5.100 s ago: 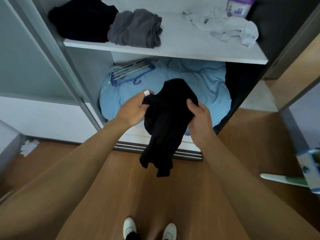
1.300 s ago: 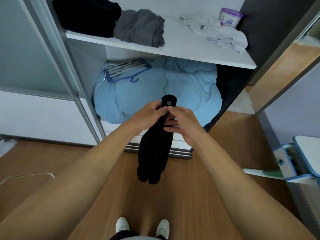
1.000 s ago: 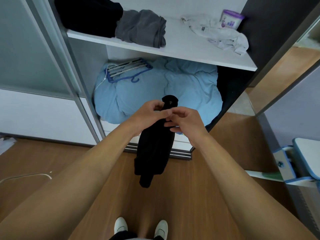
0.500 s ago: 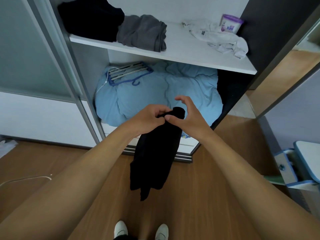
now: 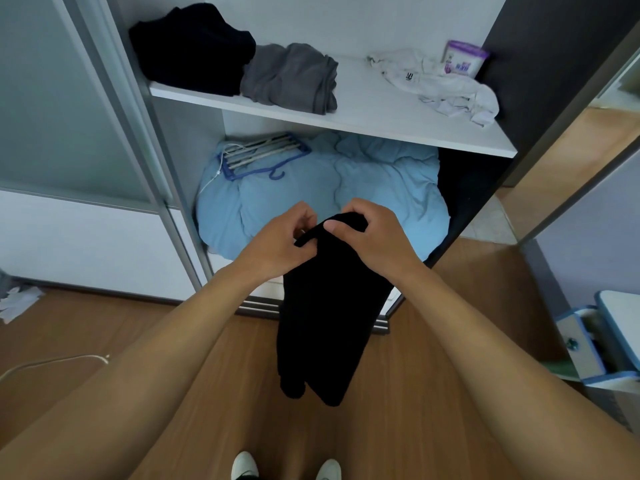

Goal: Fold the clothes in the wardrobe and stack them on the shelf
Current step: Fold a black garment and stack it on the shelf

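two seem done: black pile (image 5: 194, 46), grey pile (image 5: 291, 77) on shelf (image 5: 367, 109); fingers of left hand (image 5: 277, 245) and right hand (image 5: 375, 235) pinch black garment (image 5: 329, 317); white garment (image 5: 443, 83) waits.

Both bare arms are reaching forward, converging. Left hand (image 5: 277, 244) is pinching a black garment (image 5: 325, 313) at its top edge, fingers curled; right hand (image 5: 372, 237) is gripping just beside, thumb on top.

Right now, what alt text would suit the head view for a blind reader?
A left hand and right hand pinch the top of a black garment hanging before a wardrobe. Dark clothes, grey clothes and a white garment lie on its shelf.
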Demonstrator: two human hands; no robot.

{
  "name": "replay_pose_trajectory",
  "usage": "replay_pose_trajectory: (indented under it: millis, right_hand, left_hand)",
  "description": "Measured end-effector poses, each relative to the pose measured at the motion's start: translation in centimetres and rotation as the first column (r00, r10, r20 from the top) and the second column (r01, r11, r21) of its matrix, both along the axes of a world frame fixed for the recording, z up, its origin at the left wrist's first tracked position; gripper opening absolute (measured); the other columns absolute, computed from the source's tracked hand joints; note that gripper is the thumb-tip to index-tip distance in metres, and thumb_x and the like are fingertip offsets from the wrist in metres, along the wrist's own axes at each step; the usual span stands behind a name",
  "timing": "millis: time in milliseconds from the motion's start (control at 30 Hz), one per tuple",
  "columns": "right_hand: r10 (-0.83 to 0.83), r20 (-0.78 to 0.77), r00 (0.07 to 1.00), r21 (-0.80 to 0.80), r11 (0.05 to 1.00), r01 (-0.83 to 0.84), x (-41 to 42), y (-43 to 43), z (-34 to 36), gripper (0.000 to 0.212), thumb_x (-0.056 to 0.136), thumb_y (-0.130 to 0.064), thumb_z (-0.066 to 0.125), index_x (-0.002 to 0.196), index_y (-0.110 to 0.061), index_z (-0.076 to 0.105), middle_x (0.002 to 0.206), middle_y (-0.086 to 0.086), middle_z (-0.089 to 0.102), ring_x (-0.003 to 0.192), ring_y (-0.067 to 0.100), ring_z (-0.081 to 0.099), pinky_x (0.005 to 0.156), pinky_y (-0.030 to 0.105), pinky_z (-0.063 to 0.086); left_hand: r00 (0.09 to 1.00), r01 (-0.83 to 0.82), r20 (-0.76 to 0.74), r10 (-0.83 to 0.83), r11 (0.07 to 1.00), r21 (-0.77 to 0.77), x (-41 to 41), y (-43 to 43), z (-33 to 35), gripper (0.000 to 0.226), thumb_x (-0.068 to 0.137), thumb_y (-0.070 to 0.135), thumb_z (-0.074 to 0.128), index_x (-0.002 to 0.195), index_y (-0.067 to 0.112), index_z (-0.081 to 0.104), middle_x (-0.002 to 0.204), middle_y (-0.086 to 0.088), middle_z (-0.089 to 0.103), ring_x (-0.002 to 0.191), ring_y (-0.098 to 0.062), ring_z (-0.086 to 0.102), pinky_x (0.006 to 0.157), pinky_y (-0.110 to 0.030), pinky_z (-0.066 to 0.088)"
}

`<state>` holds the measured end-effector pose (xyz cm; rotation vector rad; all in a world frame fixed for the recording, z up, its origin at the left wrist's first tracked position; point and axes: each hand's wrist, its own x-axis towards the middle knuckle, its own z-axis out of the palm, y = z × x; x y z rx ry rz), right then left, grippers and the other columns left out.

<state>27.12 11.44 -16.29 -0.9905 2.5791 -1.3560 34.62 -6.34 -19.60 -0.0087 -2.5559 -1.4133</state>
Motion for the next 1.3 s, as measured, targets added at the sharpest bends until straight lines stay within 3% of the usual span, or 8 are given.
replay_pose_trajectory:
  millis: [133,300,500,767,933,1067,1200,1300]
  right_hand:
    - [-0.046,-0.016,0.999,0.018,0.999,0.046,-0.2,-0.4,0.9,0.015,0.088,-0.035,0.071,0.090,-0.020,0.074,0.084,-0.012,0.071,0.082,0.002,0.065,0.077,0.022,0.051]
    - [-0.120,-0.037,0.992,0.056,0.991,0.122,-0.2,-0.9,1.6,0.026,0.089,-0.041,0.068,0.081,-0.016,0.070,0.074,-0.007,0.066,0.073,0.010,0.063,0.067,0.027,0.048]
    - [-0.068,0.027,0.997,0.030,0.997,0.067,0.4,-1.0,2.2,0.035,0.088,-0.041,0.070,0.077,-0.008,0.067,0.072,0.008,0.066,0.065,0.019,0.061,0.060,0.028,0.045]
    - [0.034,0.092,0.995,-0.039,0.999,-0.031,0.5,-0.3,3.0,0.017,0.089,-0.031,0.073,0.090,-0.014,0.073,0.087,-0.001,0.072,0.082,0.010,0.065,0.074,0.022,0.049]
    - [0.059,0.088,0.994,-0.067,0.996,-0.053,0.3,-0.1,3.3,0.013,0.089,-0.031,0.074,0.088,-0.018,0.073,0.083,-0.008,0.071,0.078,0.002,0.065,0.072,0.013,0.048]
    - [0.059,0.096,0.994,-0.090,0.995,-0.051,0.2,0.4,3.1,0.021,0.090,-0.035,0.072,0.083,-0.015,0.070,0.081,0.005,0.069,0.076,0.018,0.064,0.068,0.020,0.047]
    - [0.107,0.121,0.987,-0.077,0.992,-0.098,0.3,0.8,3.1,0.018,0.090,-0.038,0.071,0.079,-0.024,0.067,0.074,-0.005,0.064,0.069,0.004,0.059,0.066,0.014,0.044]
    - [0.128,0.143,0.981,-0.083,0.990,-0.117,0.4,0.5,3.2,0.017,0.090,-0.038,0.070,0.080,-0.026,0.065,0.072,-0.015,0.060,0.068,-0.001,0.057,0.066,0.013,0.044]
  left_hand:
    - [0.987,-0.162,-0.030,0.160,0.979,-0.121,0.2,0.4,-1.2,0.028,0.087,0.021,0.067,0.092,0.029,0.041,0.084,0.007,0.061,0.079,-0.019,0.062,0.073,-0.041,0.052]
    - [0.996,-0.091,0.002,0.092,0.989,-0.119,-0.1,0.6,-2.3,0.018,0.083,0.039,0.063,0.099,0.038,0.054,0.090,0.019,0.066,0.087,-0.005,0.065,0.080,-0.031,0.054]
    - [0.979,0.041,0.198,-0.055,0.996,0.074,-1.0,0.3,-4.2,0.022,0.087,0.028,0.062,0.104,0.024,0.074,0.098,0.016,0.074,0.097,-0.002,0.066,0.091,-0.027,0.050]
    - [0.884,0.051,0.454,-0.112,0.988,0.144,0.0,0.1,-5.1,0.038,0.080,0.020,0.060,0.067,0.054,0.069,0.059,0.031,0.061,0.059,0.015,0.059,0.053,-0.001,0.037]
    - [0.883,-0.017,0.468,-0.046,0.991,0.131,0.6,-0.5,-8.1,0.023,0.087,0.013,0.065,0.077,0.033,0.074,0.072,0.023,0.071,0.069,0.005,0.066,0.059,-0.004,0.042]
    - [0.895,-0.252,0.416,0.161,0.952,0.174,0.3,-1.5,-8.4,0.015,0.087,0.004,0.061,0.079,0.003,0.074,0.071,-0.004,0.068,0.067,-0.012,0.062,0.060,-0.017,0.043]
    - [0.882,-0.408,0.375,0.285,0.861,0.304,0.6,-2.5,-7.5,0.038,0.088,-0.003,0.057,0.058,0.017,0.070,0.051,0.010,0.059,0.051,-0.006,0.055,0.047,-0.011,0.039]
    - [0.920,-0.263,0.368,0.134,0.908,0.326,0.5,-2.4,-7.2,0.048,0.088,-0.008,0.056,0.066,0.029,0.076,0.070,0.018,0.071,0.067,0.003,0.065,0.061,-0.007,0.046]
